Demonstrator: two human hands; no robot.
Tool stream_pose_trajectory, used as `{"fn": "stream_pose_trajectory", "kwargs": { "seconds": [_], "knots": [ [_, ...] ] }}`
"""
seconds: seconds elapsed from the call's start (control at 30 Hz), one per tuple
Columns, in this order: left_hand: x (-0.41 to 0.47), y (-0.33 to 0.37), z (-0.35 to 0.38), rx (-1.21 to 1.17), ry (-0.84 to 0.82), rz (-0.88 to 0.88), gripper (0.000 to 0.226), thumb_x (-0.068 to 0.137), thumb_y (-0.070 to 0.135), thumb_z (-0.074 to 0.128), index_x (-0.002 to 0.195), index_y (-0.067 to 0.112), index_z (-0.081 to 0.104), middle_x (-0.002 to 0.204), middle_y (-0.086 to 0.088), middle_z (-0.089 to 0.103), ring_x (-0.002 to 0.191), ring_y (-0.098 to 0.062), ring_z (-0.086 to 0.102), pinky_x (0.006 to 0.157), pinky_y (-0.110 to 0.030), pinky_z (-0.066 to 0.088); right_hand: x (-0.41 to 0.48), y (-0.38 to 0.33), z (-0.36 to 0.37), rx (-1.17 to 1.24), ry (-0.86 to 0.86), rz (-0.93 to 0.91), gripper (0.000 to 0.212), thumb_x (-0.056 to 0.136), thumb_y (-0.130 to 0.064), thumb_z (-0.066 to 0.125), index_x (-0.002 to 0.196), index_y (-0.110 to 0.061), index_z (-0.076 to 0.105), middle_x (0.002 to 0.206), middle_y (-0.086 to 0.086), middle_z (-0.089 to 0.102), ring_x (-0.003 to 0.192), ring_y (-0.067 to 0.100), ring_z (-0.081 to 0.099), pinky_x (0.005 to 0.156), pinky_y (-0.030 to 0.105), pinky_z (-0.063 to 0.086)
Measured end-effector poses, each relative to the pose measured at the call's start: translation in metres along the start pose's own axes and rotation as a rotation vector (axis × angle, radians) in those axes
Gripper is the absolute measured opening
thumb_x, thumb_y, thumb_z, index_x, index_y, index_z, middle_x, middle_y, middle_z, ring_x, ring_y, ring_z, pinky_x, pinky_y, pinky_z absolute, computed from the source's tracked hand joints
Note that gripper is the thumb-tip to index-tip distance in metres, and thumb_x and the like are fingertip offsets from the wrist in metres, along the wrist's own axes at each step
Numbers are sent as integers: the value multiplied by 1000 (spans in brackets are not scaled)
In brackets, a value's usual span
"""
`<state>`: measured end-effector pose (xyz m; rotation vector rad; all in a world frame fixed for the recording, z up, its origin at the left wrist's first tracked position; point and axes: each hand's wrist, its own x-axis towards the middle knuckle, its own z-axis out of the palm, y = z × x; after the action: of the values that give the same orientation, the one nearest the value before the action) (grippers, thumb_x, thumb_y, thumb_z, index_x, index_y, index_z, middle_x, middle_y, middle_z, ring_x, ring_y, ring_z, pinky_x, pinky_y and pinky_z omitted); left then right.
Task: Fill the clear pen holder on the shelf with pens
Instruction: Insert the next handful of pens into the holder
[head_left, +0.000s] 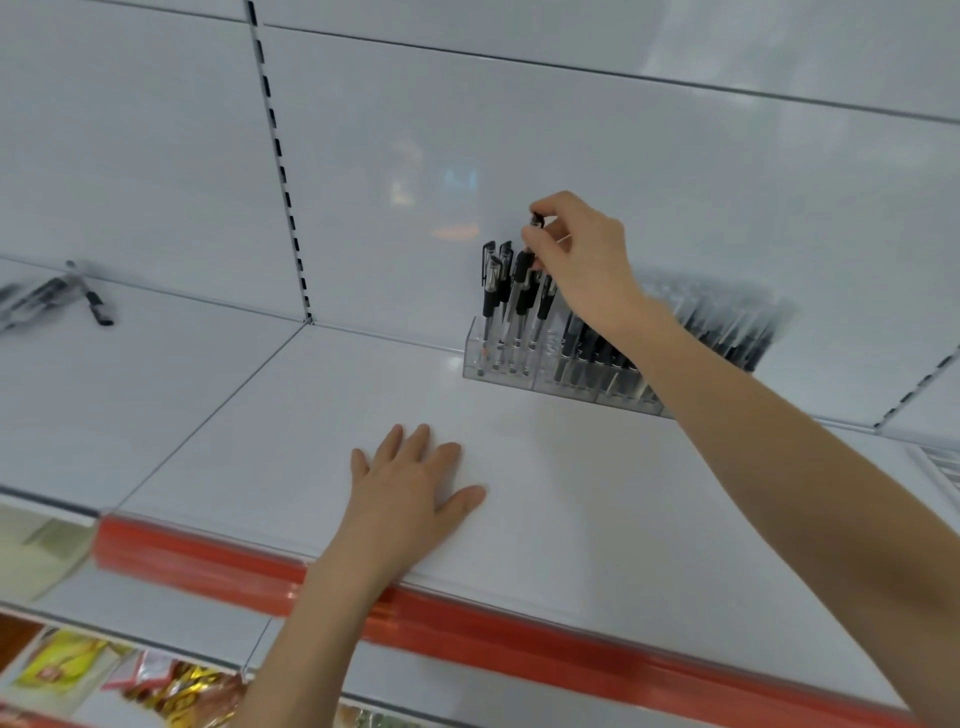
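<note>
A clear pen holder (501, 371) stands at the back of the white shelf (270, 431), against the rear panel. Several black-capped pens (491, 299) stand upright in its left compartment; the compartments to the right hold more dark pens, partly hidden by my forearm. My right hand (582, 260) is above the left compartment and pinches the top of a black pen (536, 220) that stands among the others. My left hand (410, 488) lies flat on the shelf in front, fingers spread, holding nothing.
A loose bunch of black pens (57, 299) lies on the neighbouring shelf at far left. A red price strip (218, 564) runs along the shelf's front edge. Packaged goods (67, 662) sit on the lower shelf at bottom left.
</note>
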<state>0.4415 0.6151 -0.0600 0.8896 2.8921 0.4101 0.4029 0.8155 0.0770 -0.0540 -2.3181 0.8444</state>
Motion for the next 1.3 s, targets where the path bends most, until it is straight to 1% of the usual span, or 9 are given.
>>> {"fn": "stream_pose_trajectory", "kwargs": {
  "seconds": [0.3,0.5,0.67,0.83,0.93,1.0,1.07,1.13,1.3],
  "knots": [
    [-1,0,-1,-19,9,7,99,54,75,-2,136,34,34,154,0,20,144,-25,8,111,-50,12,6,-1,5,-87,-73,-2,20,92,-14,48,108,-5,56,92,14,63,82,30,62,79,39,52],
    [-1,1,-2,-16,2,2,99,53,75,-2,137,34,34,154,1,21,144,-24,9,111,-50,12,-3,7,17,-282,-103,-79,24,91,-11,49,113,-3,55,110,15,57,94,26,56,87,33,43],
    [-1,1,-2,-32,-28,-4,67,83,70,28,138,33,34,155,0,20,144,-23,7,112,-49,11,-6,16,21,-378,-106,-121,23,93,-10,44,110,-2,58,114,15,53,96,27,55,81,25,38],
    [0,0,-3,-72,-8,-9,62,86,64,38,138,32,36,155,0,21,144,-23,9,113,-49,11,-19,14,8,-331,-155,-117,35,95,-13,42,129,-6,48,123,15,53,110,25,51,90,22,33],
    [0,-1,-4,-113,51,-10,54,87,57,45,132,27,47,149,-1,34,141,-24,21,110,-49,18,-45,11,-15,-281,-173,-109,36,95,-18,45,130,-9,48,128,9,55,116,20,49,93,16,30],
    [0,0,-9,-128,117,20,49,88,52,47,122,19,58,137,-5,50,130,-27,41,104,-44,30,-64,12,-34,-300,-264,-63,30,94,-21,48,120,-9,57,116,8,62,106,22,56,85,16,35],
    [-4,3,-16,-154,167,45,52,84,50,43,115,13,64,125,-8,59,116,-30,54,98,-41,39,-82,14,-50,-333,-386,10,25,91,-23,52,111,-10,62,109,6,64,100,21,58,80,19,39],
    [-12,7,-24,-152,245,91,64,79,55,34,110,10,67,116,-11,65,104,-33,61,92,-43,43,-99,15,-64,-366,-460,80,29,90,-29,54,115,-15,59,118,1,60,104,17,55,82,19,38],
    [-49,-4,-35,-104,374,52,59,80,48,36,104,7,70,104,-14,70,92,-36,66,84,-47,48,-134,2,-65,-237,-355,154,40,89,-35,53,127,-23,51,134,-7,50,122,9,43,94,17,26]
  ]
}}
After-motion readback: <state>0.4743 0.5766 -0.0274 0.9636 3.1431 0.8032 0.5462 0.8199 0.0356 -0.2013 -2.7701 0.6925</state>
